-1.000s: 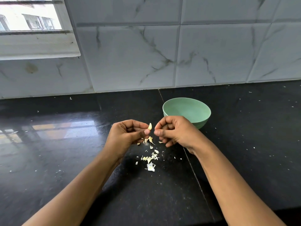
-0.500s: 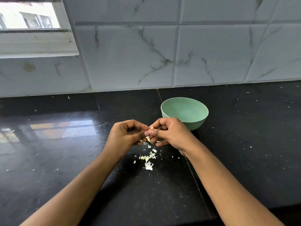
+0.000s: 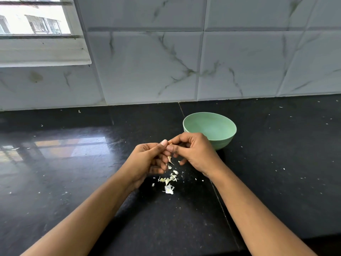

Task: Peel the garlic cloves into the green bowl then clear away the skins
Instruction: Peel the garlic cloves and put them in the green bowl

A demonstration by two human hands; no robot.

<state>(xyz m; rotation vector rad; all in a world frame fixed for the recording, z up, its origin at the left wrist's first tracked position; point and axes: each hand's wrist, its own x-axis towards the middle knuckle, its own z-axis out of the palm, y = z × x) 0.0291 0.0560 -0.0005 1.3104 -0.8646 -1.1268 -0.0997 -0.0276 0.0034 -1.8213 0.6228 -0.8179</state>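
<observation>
Garlic clove [image 3: 170, 144] is pinched btwn my L hand [image 3: 147, 160] & R hand [image 3: 194, 152]. Skins [image 3: 168, 182] lie on counter [image 3: 73, 182] below, green bowl [image 3: 221, 140] just behind.

Upright green bowl [image 3: 222, 143], loose skins [image 3: 168, 182] nearby

Skins [image 3: 168, 179] lie on the counter [image 3: 73, 182] before the bowl [image 3: 224, 139].

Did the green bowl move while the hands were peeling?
No. The green bowl stays put, still just right of the counter seam.
</observation>
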